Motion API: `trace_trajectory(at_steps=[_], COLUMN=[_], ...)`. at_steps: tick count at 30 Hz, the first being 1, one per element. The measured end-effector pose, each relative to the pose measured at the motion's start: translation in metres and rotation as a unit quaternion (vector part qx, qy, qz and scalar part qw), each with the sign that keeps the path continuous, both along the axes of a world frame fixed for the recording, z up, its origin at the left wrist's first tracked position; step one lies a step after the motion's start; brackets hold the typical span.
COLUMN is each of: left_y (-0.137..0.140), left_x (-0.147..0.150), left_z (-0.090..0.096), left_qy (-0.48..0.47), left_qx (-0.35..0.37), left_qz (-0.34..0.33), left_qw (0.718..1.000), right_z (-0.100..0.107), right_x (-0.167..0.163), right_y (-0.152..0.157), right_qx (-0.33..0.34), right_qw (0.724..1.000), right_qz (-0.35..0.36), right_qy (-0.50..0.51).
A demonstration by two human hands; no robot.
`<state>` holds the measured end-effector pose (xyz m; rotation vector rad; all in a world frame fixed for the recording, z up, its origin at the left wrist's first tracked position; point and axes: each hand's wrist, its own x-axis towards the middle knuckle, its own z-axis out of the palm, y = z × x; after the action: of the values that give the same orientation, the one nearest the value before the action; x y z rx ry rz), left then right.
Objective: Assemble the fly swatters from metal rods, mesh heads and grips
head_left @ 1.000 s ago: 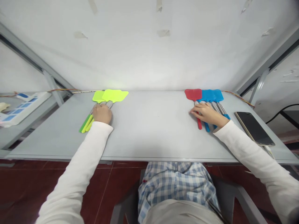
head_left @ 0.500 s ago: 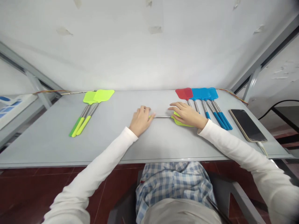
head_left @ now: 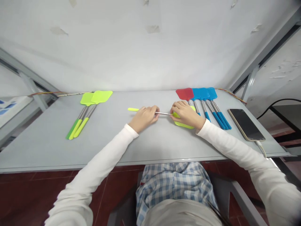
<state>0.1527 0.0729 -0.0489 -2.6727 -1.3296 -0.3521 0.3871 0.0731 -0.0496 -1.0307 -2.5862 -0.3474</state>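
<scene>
As a white power strip (head_left: 10,106) shows at the far left, partly cut off by the edge of view, the left pile (head_left: 102,96) of swatters lies on the grey table (head_left: 117,141), heads toward the wall (head_left: 131,56), overlapping; one handle is green, two are yellow. Well apart from it, near the middle, the yellow swatter (head_left: 184,125) lies crosswise between both hands, handle to the left, head to the right. The left hand (head_left: 145,115) is closed around it where handle meets rod, thumb and fingertips together on the metal, with the handle's end poking out on its left. A short stretch of bare rod follows, and then the right hand (head_left: 185,113), fingers bent over the neck and covering much of the head, whose mesh shows above and below; thumb and fingers hold it. Just beyond that hand are the red swatter (head_left: 185,93) and, overlapping beside it, the blue swatters (head_left: 204,93). Farther right lies a phone (head_left: 246,124) with a white cable (head_left: 260,148).

Half a second ago the handle was hidden under the left hand; now its end is out in the open. A second ago the left hand was over the left pile and the right hand over the red and blue ones; now both are on the single yellow one.
</scene>
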Motion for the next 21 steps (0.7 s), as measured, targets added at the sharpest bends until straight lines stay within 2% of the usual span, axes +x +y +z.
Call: trace_trajectory(at_steps=[3, 7, 11, 14, 17, 20, 21], left_y=[-0.007, -0.018, -0.021, -0.016, -0.01, -0.005, -0.004], left_x=[-0.003, 0.002, 0.015, 0.016, -0.005, -0.044, -0.057], left_z=[0.016, 0.031, 0.031, 0.028, 0.027, 0.026, 0.025], left_qy=[-0.036, -0.056, -0.039, -0.041, -0.049, -0.067, -0.072], left_qx=[0.052, 0.087, 0.076, 0.059, 0.063, 0.092, 0.103], left_qz=[0.01, 0.032, 0.053, 0.033, 0.036, 0.098, 0.122], left_qw=[0.998, 0.994, 0.995, 0.997, 0.996, 0.989, 0.985], right_z=[0.02, 0.039, 0.036, 0.029, 0.03, 0.036, 0.037], right_x=[-0.006, -0.009, -0.008, 0.002, 0.039, 0.099, 0.117], right_y=[-0.006, -0.015, -0.017, -0.014, -0.008, -0.004, -0.003], right_qx=[0.053, 0.063, 0.055, 0.053, 0.054, 0.094, 0.101], right_qw=[0.998, 0.996, 0.996, 0.996, 0.991, 0.964, 0.957], right_qz=[-0.02, -0.057, -0.068, -0.062, -0.113, -0.244, -0.268], right_qy=[0.006, 0.009, 0.016, 0.028, 0.04, 0.05, 0.051])
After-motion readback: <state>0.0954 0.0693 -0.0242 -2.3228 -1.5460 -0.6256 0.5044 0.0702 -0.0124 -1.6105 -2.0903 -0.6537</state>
